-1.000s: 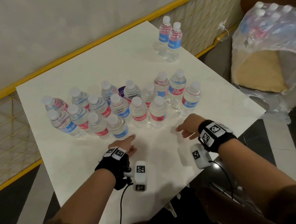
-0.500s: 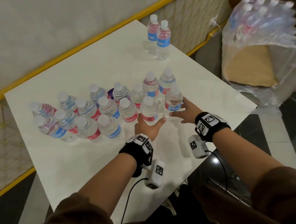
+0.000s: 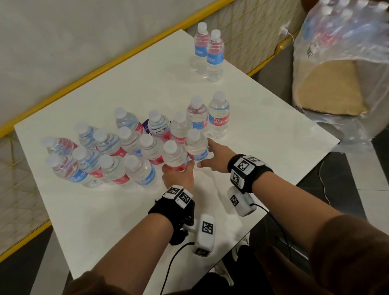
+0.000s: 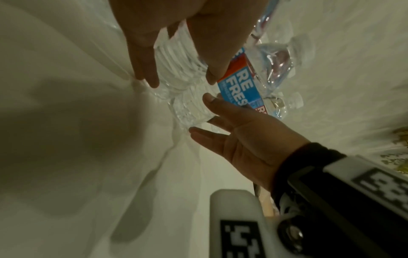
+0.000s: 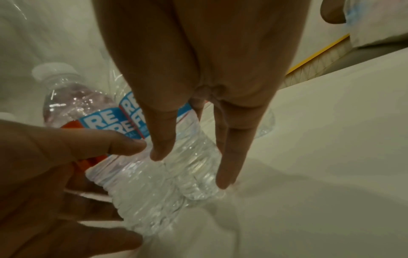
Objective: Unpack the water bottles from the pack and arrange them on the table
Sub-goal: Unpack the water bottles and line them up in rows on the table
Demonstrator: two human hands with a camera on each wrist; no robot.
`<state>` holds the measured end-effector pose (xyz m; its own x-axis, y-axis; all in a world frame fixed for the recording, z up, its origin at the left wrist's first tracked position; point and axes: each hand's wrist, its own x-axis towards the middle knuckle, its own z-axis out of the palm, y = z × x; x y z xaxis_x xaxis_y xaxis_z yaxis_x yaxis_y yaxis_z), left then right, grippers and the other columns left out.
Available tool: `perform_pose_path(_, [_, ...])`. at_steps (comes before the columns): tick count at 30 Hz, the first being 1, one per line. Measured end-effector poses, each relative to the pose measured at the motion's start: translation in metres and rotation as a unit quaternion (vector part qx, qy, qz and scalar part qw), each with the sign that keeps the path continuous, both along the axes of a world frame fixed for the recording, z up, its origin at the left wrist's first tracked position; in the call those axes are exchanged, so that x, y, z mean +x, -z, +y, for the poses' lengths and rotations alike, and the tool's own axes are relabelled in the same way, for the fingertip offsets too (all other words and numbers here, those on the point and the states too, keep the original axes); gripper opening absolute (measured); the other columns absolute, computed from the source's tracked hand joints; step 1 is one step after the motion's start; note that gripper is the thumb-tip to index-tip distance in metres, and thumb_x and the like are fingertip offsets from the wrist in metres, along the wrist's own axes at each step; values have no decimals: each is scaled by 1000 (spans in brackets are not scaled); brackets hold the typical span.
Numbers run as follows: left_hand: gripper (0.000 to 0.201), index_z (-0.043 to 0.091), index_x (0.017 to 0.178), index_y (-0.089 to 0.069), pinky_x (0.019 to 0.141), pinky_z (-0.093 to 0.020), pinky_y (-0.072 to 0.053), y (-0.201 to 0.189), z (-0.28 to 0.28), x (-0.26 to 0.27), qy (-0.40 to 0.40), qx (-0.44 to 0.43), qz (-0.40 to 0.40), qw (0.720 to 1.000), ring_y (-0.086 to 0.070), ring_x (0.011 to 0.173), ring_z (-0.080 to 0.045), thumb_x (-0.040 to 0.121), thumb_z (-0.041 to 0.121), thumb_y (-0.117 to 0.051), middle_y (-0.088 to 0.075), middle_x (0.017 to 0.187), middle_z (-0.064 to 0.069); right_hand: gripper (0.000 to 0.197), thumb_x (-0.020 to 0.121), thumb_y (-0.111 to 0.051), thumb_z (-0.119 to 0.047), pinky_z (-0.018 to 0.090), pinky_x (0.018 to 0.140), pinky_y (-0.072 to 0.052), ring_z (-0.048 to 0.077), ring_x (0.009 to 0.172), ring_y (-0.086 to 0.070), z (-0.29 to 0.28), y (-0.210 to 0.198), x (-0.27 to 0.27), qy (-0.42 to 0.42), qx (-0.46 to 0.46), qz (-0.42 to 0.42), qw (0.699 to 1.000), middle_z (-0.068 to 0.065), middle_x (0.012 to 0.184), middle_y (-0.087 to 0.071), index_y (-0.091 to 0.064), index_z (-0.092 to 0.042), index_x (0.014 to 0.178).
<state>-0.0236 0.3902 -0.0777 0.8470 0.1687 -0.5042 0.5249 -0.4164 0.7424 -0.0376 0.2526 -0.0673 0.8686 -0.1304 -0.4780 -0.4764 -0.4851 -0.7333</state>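
Observation:
Several clear water bottles with red and blue labels stand bunched on the white table (image 3: 258,121). My left hand (image 3: 177,176) brackets the base of the front red-labelled bottle (image 3: 174,155) between a straight thumb and straight fingers (image 4: 145,76). Beside it, my right hand (image 3: 216,157) lays straight fingers (image 5: 223,174) against the blue-labelled bottle (image 3: 197,147) at the front right of the bunch. Both bottles stand upright and touch each other (image 5: 176,183). A shrink-wrapped pack (image 3: 350,42), torn open and with more bottles inside, sits off the table to the right.
Two more bottles (image 3: 207,50) stand apart near the table's far right corner. The pack rests on a tan cushioned seat (image 3: 326,90). A yellow rail (image 3: 108,67) and a mesh fence run behind the table. The table's near edge is close to my wrists.
Both hands left the bare tabletop and reached forward to the front bottles. The rightmost front bottle has shifted left against its neighbour.

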Motion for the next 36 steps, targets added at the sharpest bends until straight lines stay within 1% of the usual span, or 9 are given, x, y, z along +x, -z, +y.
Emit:
perform_pose_path(6, [92,0,121,-51,94,-45,-50,10,11,6,28,57,71,995,-60,107,-35,60,67,-70,-61,118,-18,72,80,-68,-13,38,89,-48,27,106,-55,-25,11,9,118,6,60,991,13,121,-53,-30,-16,141])
perform_pose_path(10, [66,1,116,-50,78,-42,-58,1,1,0,-26,-113,177,977,-66,84,-31,78,53,-65,-58,95,-12,91,80,-70,-21,52,98,-45,36,126,-45,-62,-1,20,240,7,-7,971,19,144,-35,-10,-24,148])
perform_pose_path(14, [41,8,107,-46,68,-37,-53,-12,-10,-1,-38,-177,223,958,-61,67,-24,92,45,-52,-55,83,-13,85,85,-66,-13,51,103,-39,28,132,-39,-59,-20,33,188,109,-79,973,12,146,-36,-9,-23,148])
perform_pose_path(19, [43,4,122,-48,64,-32,-51,-10,-15,2,-54,-207,210,954,-62,70,-21,96,39,-46,-60,111,-16,82,87,-65,-14,48,102,-42,26,127,-45,-47,-21,34,153,106,-91,978,11,143,-41,-10,-24,147])
perform_pose_path(25, [18,6,93,-49,59,-28,-45,-23,-33,-10,22,-187,248,950,-56,64,-19,98,22,-45,-58,77,-10,89,86,-66,-25,45,96,-48,27,140,-29,-50,-16,22,135,102,-41,985,16,152,-27,-4,-30,149])
perform_pose_path(28, [16,10,105,-55,70,-28,-47,-34,-61,-16,213,-111,221,945,-61,84,-19,94,20,-50,-62,100,-7,84,84,-67,-30,47,104,-42,28,133,-40,-67,-8,6,137,53,-13,989,17,148,-34,-13,-28,149])
perform_pose_path(30, [49,15,137,-40,92,-31,-46,-31,-81,-13,313,-31,89,945,-54,118,-24,90,22,-55,-51,132,-8,79,83,-68,-30,47,105,-41,28,129,-44,-83,-3,-7,146,39,3,989,16,145,-39,-21,-25,147])
perform_pose_path(32, [73,17,149,-18,112,-33,-30,-35,-93,-9,316,1,-43,948,-31,139,-25,88,18,-58,-29,151,-10,75,82,-69,-29,46,104,-42,28,125,-47,-104,-1,-21,171,37,13,985,15,142,-42,-27,-24,145])
perform_pose_path(36, [91,13,151,3,111,-19,-3,-30,-108,-2,254,28,-113,960,3,147,-20,86,11,-61,8,159,-9,69,82,-70,-28,45,102,-44,27,122,-50,-158,0,-39,225,36,9,974,13,138,-46,-33,-24,141])
